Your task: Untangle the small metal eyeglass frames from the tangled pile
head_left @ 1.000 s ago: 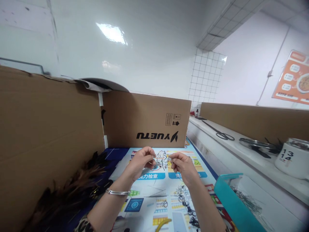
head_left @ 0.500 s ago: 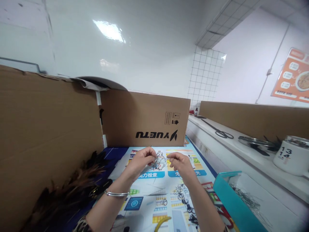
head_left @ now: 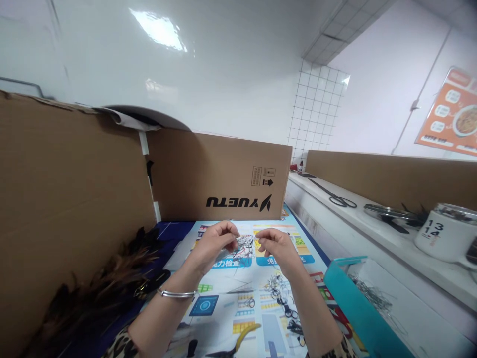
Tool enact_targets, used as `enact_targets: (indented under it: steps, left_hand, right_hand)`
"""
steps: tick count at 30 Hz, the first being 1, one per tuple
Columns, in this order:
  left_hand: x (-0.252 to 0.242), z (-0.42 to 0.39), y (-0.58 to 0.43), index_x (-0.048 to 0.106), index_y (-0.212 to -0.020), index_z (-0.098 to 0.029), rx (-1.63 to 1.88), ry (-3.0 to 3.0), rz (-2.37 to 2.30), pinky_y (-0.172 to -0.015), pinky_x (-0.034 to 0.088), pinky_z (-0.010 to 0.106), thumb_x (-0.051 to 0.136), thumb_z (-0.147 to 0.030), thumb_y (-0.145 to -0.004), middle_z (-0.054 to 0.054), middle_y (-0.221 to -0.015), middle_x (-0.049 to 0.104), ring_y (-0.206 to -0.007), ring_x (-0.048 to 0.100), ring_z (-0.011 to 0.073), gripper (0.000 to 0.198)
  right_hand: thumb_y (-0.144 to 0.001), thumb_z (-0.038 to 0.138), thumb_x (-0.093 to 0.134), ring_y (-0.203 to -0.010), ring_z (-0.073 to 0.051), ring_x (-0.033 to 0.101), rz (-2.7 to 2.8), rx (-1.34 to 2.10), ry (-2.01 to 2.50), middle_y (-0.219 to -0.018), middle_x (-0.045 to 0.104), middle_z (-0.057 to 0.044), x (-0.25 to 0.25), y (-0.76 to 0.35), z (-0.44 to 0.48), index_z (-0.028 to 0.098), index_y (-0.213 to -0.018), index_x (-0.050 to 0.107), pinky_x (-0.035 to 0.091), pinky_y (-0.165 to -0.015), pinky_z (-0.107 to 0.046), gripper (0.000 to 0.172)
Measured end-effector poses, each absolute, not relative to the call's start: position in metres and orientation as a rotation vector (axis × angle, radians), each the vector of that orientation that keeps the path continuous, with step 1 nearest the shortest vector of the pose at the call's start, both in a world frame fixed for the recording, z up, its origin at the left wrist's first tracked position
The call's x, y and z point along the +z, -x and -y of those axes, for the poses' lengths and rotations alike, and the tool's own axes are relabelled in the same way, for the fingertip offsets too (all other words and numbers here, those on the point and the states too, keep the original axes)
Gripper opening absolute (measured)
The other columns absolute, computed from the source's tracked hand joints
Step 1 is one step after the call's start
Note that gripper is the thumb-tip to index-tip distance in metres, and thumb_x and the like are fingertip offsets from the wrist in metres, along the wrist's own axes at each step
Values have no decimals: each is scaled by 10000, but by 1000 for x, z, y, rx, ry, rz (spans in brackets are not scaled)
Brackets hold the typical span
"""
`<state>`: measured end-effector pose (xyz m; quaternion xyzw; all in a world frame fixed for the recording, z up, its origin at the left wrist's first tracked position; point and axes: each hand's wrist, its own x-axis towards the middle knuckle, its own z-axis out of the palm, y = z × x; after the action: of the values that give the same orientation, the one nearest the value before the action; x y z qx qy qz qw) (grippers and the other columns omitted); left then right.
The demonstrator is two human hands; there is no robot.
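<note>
My left hand (head_left: 218, 246), with a silver bangle at the wrist, is closed in a pinch at the edge of a tangle of thin metal wire pieces (head_left: 245, 247). The tangle hangs in front of its fingertips, above the printed table sheet (head_left: 231, 281). Just right of the tangle, my right hand (head_left: 278, 247) is also closed, thumb against forefinger. Whatever sits in that pinch is too small to make out. Below the hands, several small dark and silver loops (head_left: 286, 303) lie near my right forearm. Yellow-handled pliers (head_left: 246, 337) rest at the front edge.
Cardboard panels stand behind (head_left: 223, 174) and at the left (head_left: 70, 189). Dark brown feathers (head_left: 93, 303) lie at the left. On the right is a teal box (head_left: 357, 303) with thin wire pieces. A ledge holds scissors (head_left: 341, 200) and a white mug (head_left: 445, 236).
The view has tipped down slightly, bringing more of the pliers into sight. The wire tangle has changed shape and looks looser. Both hands stay close to it.
</note>
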<state>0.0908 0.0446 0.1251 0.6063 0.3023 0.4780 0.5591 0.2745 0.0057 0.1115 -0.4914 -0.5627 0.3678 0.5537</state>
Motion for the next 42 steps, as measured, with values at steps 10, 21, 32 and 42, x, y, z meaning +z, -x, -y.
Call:
enact_targets:
  steps: [10, 21, 32, 42]
  left_hand:
    - [117, -57, -83, 544, -749, -156, 1267, -1348, -667, -546, 411, 212, 530, -151, -678, -16, -570, 590, -525, 521, 94, 72]
    - [119, -55, -82, 539, -757, -156, 1301, -1331, -624, -562, 406, 218, 511, -133, -703, -11, -575, 593, -543, 517, 101, 65]
    - [116, -41, -89, 529, -725, -161, 1190, -1381, -533, -571, 378, 217, 481, -100, -713, -7, -594, 584, -561, 493, 101, 78]
    - [109, -37, -92, 524, -682, -149, 1126, -1346, -385, -584, 361, 207, 471, -36, -694, -6, -690, 542, -596, 501, 91, 126]
  right_hand:
    - [-713, 221, 555, -494, -127, 578, 1615, 833, 1327, -551, 582, 10, 108, -271, 1, 179, -655, 623, 375, -435, -204, 99]
    - [-724, 286, 566, -461, -89, 556, 1574, 1093, 1223, -655, 632, -9, 103, -256, -1, 151, -823, 639, 354, -387, -172, 182]
    - [-687, 294, 657, -526, -103, 571, 1019, 1053, 945, -703, 627, -11, 84, -240, -7, 159, -881, 516, 356, -410, -175, 275]
    - [-714, 286, 653, -473, -72, 492, 985, 1019, 864, -600, 558, 48, 77, -247, 7, 173, -987, 500, 348, -435, -180, 333]
